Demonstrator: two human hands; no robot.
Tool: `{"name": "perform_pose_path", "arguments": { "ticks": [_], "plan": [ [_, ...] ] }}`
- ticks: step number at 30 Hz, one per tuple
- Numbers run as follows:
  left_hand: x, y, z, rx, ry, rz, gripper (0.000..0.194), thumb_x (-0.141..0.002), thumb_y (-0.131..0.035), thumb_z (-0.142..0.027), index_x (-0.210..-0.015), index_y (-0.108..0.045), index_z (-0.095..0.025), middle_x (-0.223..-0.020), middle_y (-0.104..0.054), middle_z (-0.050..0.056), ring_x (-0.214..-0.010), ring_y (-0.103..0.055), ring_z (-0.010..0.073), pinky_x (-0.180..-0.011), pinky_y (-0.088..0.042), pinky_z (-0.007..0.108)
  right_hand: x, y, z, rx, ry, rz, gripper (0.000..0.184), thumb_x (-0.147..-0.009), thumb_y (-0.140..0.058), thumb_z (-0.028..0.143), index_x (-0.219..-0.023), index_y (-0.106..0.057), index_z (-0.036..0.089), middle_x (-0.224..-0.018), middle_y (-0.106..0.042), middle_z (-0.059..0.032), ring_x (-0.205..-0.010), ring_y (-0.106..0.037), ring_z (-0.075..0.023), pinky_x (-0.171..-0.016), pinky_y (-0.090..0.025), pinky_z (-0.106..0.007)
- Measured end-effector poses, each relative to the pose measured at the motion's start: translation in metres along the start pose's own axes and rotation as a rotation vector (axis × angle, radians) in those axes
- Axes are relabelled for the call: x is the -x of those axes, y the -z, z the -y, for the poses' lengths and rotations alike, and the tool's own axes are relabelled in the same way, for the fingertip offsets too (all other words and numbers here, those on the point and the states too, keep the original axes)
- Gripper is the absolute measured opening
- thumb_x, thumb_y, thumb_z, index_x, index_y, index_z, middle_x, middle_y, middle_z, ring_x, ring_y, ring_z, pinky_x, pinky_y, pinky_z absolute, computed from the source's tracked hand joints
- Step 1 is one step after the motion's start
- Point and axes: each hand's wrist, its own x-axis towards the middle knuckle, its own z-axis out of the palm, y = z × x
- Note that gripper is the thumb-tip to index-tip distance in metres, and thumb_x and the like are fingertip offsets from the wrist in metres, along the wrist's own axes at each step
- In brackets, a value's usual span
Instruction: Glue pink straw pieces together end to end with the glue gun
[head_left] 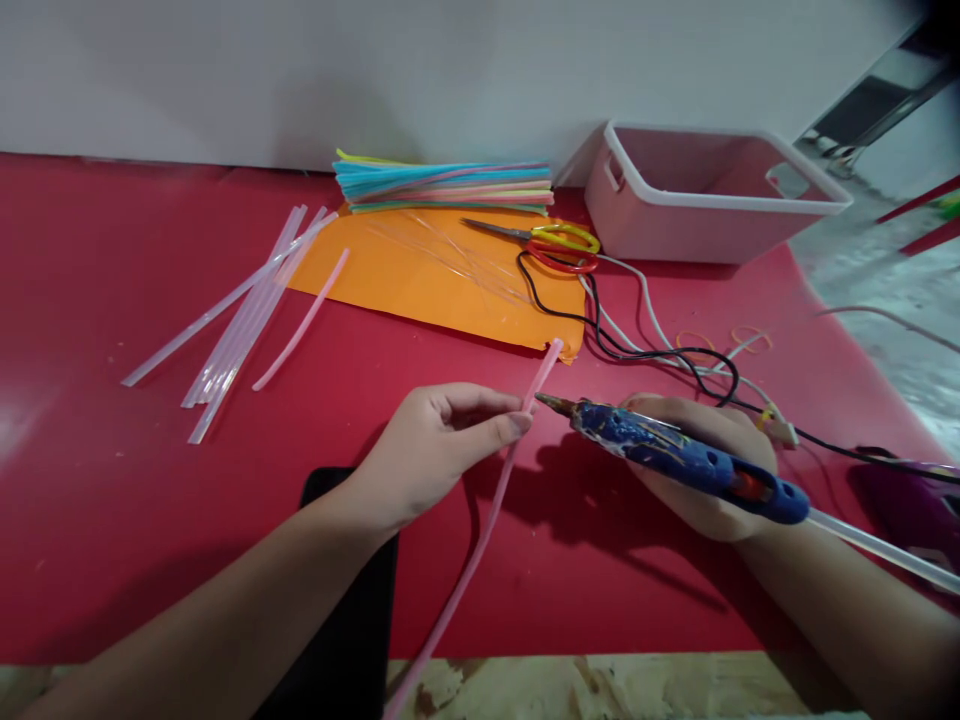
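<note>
Red tabletop (112,560) spreads before a pale wall (187,80) in the head view. Gluing looks to be at an early stage, I judge: the coloured bundle (442,185) lies untouched, and I see no finished piece. My left fingers (491,437) pinch the pink tube (495,515) near its upper end, above the tabletop. My right fingers (675,410) wrap around the glue gun (675,460), which points at the tube; whether they touch, I cannot tell.

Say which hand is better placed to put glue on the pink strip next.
Probably the right hand: it holds the glue gun, nozzle pointing at the pink strip. The left hand pinches that strip.
</note>
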Motion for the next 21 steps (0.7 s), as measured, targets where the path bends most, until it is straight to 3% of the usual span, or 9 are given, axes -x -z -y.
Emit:
{"name": "perform_pose_path", "arguments": {
  "ticks": [8,11,15,18,21],
  "plan": [
    [-0.004,0.000,0.000,0.140,0.044,-0.023,0.025,-0.063,-0.095,-0.029,-0.074,-0.076,-0.017,-0.071,-0.070,-0.003,-0.066,-0.062,0.0056,-0.069,-0.051,0.018,0.003,0.000,-0.005,-0.039,-0.032,0.044,0.026,-0.086,-0.065,0.019,-0.109,-0.063,0.031,-0.083,-0.076,-0.0004,-0.061,-0.069,-0.0167,-0.056,-0.055,-0.029],
    [-0.005,0.000,-0.002,0.125,0.061,-0.033,0.025,-0.063,-0.093,-0.028,-0.071,-0.073,-0.015,-0.066,-0.066,-0.004,-0.060,-0.058,0.0046,-0.064,-0.048,0.017,0.002,-0.003,-0.006,-0.046,-0.017,0.029,0.019,-0.086,-0.066,0.021,-0.104,-0.062,0.027,-0.085,-0.074,-0.0018,-0.064,-0.069,-0.0164,-0.058,-0.055,-0.028],
    [-0.004,0.001,-0.004,0.085,0.072,-0.035,0.023,-0.068,-0.089,-0.028,-0.072,-0.070,-0.015,-0.066,-0.064,-0.004,-0.058,-0.055,0.0050,-0.061,-0.045,0.019,0.000,-0.009,-0.006,-0.074,-0.021,-0.018,0.013,-0.084,-0.069,0.022,-0.092,-0.060,0.025,-0.074,-0.068,0.0009,-0.059,-0.063,-0.0147,-0.055,-0.049,-0.027],
    [-0.004,0.000,-0.006,0.060,0.080,-0.036,0.024,-0.067,-0.088,-0.028,-0.071,-0.068,-0.015,-0.065,-0.063,-0.004,-0.058,-0.054,0.0056,-0.059,-0.043,0.019,-0.002,-0.010,-0.003,-0.061,-0.030,0.067,0.012,-0.085,-0.069,0.025,-0.094,-0.061,0.025,-0.077,-0.069,-0.0004,-0.061,-0.063,-0.0142,-0.057,-0.049,-0.027],
    [-0.004,-0.001,-0.007,0.040,0.100,-0.027,0.023,-0.067,-0.087,-0.028,-0.071,-0.068,-0.015,-0.063,-0.063,-0.004,-0.056,-0.053,0.0054,-0.056,-0.041,0.018,-0.002,-0.012,0.001,-0.053,-0.087,0.070,0.010,-0.086,-0.065,0.029,-0.095,-0.062,0.025,-0.081,-0.071,-0.0018,-0.063,-0.063,-0.0134,-0.056,-0.046,-0.026]
  ]
}}
